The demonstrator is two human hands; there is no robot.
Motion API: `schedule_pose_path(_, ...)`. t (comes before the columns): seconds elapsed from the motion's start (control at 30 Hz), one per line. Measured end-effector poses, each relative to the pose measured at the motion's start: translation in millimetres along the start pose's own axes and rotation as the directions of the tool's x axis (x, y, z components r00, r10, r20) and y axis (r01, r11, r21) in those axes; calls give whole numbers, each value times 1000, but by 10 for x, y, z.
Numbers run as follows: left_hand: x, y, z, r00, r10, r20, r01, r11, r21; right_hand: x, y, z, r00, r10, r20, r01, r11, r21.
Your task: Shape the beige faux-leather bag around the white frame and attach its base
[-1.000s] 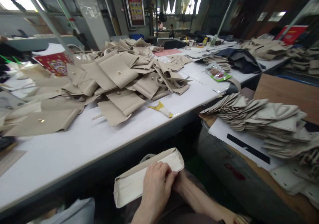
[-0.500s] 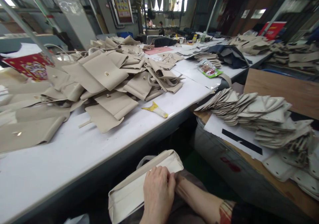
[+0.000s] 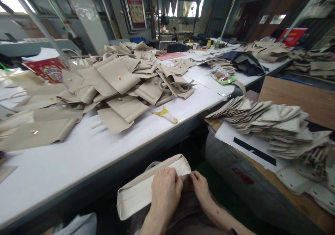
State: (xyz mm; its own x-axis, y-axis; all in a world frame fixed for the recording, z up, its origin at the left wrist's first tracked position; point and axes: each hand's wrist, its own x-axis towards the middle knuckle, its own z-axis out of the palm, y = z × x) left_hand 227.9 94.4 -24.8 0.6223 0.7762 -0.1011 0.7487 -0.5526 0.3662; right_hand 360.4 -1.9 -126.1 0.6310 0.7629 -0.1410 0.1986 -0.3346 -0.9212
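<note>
Over my lap is a beige bag (image 3: 136,200), tilted with its long, pale boxy side toward me. A grey-beige loop shows behind its upper edge. My left hand (image 3: 166,186) lies across this side, its fingers curled over and gripping the bag near its right half. My right hand (image 3: 201,188) is just off the bag's right corner, with thumb and fingers pinched together. Anything between those fingertips is too small to make out. The bag's underside and far side are hidden.
A white-topped table (image 3: 104,154) ahead bears a heap of beige bags (image 3: 117,74) and a yellow-and-white piece (image 3: 166,114) near its edge. To the right, stacked pale panels (image 3: 282,120) rest on a cardboard-topped bin (image 3: 232,172). Two people sit far back.
My right hand has moved out from behind my left hand to the right, beside the bag's corner. The bag has turned slightly; my left hand keeps its grip.
</note>
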Motion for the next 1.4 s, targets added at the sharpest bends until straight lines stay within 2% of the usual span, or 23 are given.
schedule_pose_path(0.07, -17, 0, 8, 1000, 4, -11, -4, 1000, 11, -122, -77, -162, 981, -192, 25, 193, 980, -45)
schedule_pose_path(0.1, -24, -1, 14, 1000, 11, -18, -11, 1000, 19, -192, -131, -234, 936, -350, 47, 353, 932, -83)
schedule_pose_path(0.13, -29, -2, 21, 999, 20, -25, -19, 999, 30, -258, -190, -288, 854, -514, 76, 520, 844, -128)
schedule_pose_path(0.17, -34, -3, 29, 999, 28, -31, -27, 999, 43, -312, -248, -318, 751, -651, 114, 660, 730, -179)
schedule_pose_path(0.2, -38, -5, 37, 999, 34, -34, -32, 998, 56, -351, -299, -323, 658, -737, 155, 749, 620, -232)
schedule_pose_path(0.23, -43, -6, 47, 998, 41, -37, -38, 997, 67, -373, -338, -305, 604, -774, 189, 788, 545, -286)
schedule_pose_path(0.27, -51, -8, 57, 998, 48, -41, -45, 996, 78, -381, -362, -268, 584, -783, 215, 796, 499, -343)
schedule_pose_path(0.4, -99, -22, 98, 992, 90, -83, -78, 988, 130, -355, -333, -86, 626, -734, 266, 733, 436, -523)
schedule_pose_path(0.57, -209, -96, 64, 969, 106, -224, -90, 993, 82, -410, -320, 0, 656, -706, 265, 696, 431, -574)
schedule_pose_path(0.77, -367, -236, -4, 974, 93, -205, -81, 995, 65, -509, -444, 143, 629, -737, 248, 715, 422, -558)
schedule_pose_path(1.1, -525, -409, -64, 984, 16, -176, -12, 1000, 24, -655, -556, 380, 617, -738, 275, 738, 421, -527)
schedule_pose_path(1.4, -730, -593, -143, 975, -2, -220, 9, 999, 31, -780, -671, 552, 590, -739, 325, 771, 398, -496)
